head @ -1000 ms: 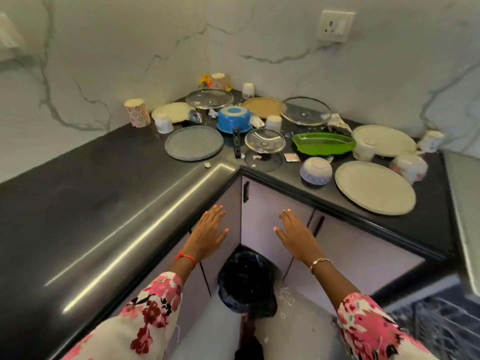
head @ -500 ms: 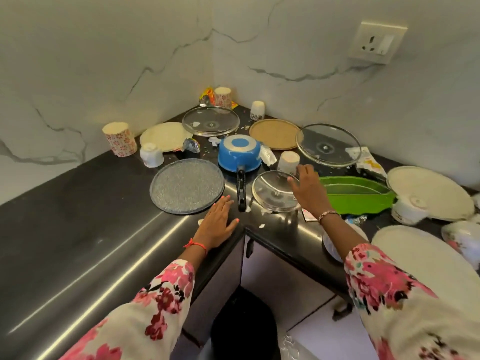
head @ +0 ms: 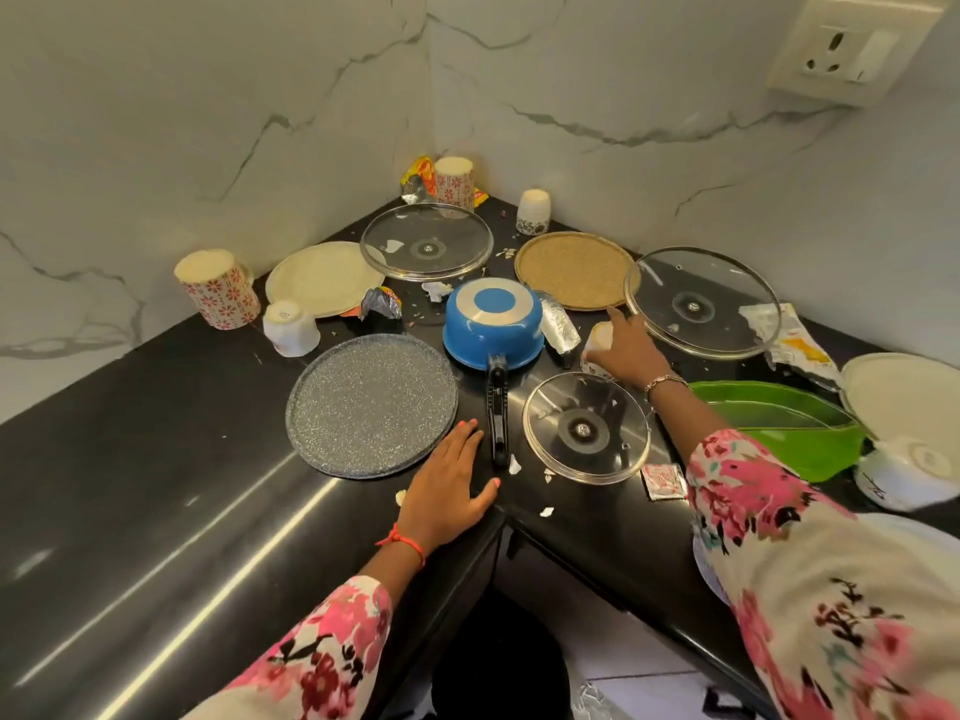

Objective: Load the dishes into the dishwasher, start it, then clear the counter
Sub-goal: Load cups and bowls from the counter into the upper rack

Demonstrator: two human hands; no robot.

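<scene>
Head view showed the right hand (head: 631, 356) at a small white cup (head: 597, 341) just right of the upturned blue saucepan (head: 491, 324); whether its fingers (head: 617, 317) had closed round the cup could not be told. The left hand (head: 447, 485) lay flat on the counter (head: 156, 485) in front of the saucepan, fingers slightly spread. A full wrap and straight lift would best clear the small glass lid (head: 586, 431) beside it.
</scene>
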